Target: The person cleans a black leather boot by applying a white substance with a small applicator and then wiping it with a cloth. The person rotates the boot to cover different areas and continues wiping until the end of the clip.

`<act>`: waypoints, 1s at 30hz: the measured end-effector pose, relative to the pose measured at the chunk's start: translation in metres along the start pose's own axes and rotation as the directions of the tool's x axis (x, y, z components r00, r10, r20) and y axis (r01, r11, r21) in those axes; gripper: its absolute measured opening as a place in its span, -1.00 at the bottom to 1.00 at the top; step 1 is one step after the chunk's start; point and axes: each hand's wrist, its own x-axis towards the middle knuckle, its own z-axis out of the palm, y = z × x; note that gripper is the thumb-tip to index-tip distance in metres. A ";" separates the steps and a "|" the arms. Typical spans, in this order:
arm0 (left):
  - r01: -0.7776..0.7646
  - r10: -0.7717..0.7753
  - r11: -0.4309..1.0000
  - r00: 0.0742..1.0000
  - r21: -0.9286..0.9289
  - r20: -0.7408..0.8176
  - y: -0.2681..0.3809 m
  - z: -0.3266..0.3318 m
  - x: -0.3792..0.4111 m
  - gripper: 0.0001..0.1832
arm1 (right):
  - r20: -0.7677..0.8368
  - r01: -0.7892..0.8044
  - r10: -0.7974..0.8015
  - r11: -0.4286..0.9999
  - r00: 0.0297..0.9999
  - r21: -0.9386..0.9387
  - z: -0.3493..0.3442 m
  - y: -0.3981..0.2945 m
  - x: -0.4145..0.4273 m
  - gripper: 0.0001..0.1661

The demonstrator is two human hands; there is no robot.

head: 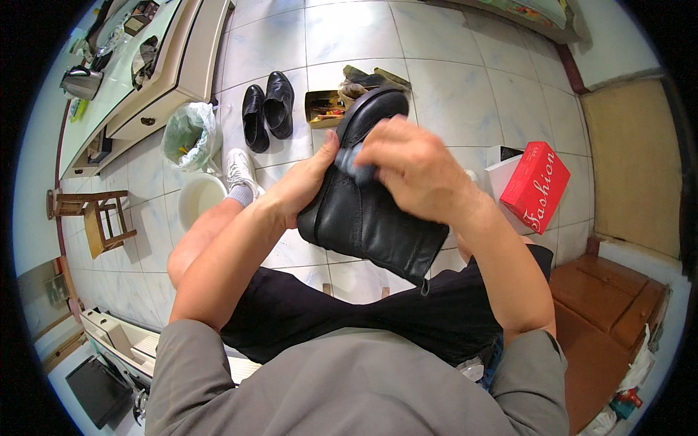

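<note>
A black leather ankle boot (376, 212) is held up over my lap, its toe pointing away from me and its shaft towards my right thigh. My left hand (305, 188) grips it along the left side near the heel, with the thumb up by the instep. Between the fingers of my right hand (417, 163) is a blue-grey cloth (354, 163), pressed against the instep. That hand and the cloth are blurred. The sole of the boot is mostly hidden.
A pair of black leather shoes (267, 111) stands on the tiles beside an open box of small items (323, 109). On the left are a lined waste bin (191, 136), a white bucket (202, 201) and a small wooden chair (106, 218). A red shoebox (534, 188) is at right.
</note>
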 end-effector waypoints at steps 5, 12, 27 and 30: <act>0.037 -0.031 0.999 0.986 0.035 -0.166 -0.007 -0.006 0.013 0.07 | 0.009 -0.078 0.078 0.996 0.997 -0.053 0.009 0.012 -0.009 -0.75; 0.016 0.024 0.988 0.966 0.154 -0.259 0.004 0.002 0.003 0.01 | 0.038 0.079 -0.078 0.997 0.996 -0.013 0.033 -0.010 -0.004 -0.81; -0.048 0.029 0.993 0.985 -0.110 -0.169 0.009 -0.002 0.006 -0.20 | -0.006 -0.201 0.202 0.974 0.979 -0.104 0.033 -0.022 -0.015 -0.32; -0.033 0.015 0.990 0.991 -0.138 -0.130 0.004 -0.007 0.008 -0.20 | 0.109 -0.305 0.310 0.951 0.945 -0.059 0.033 -0.014 -0.016 -0.11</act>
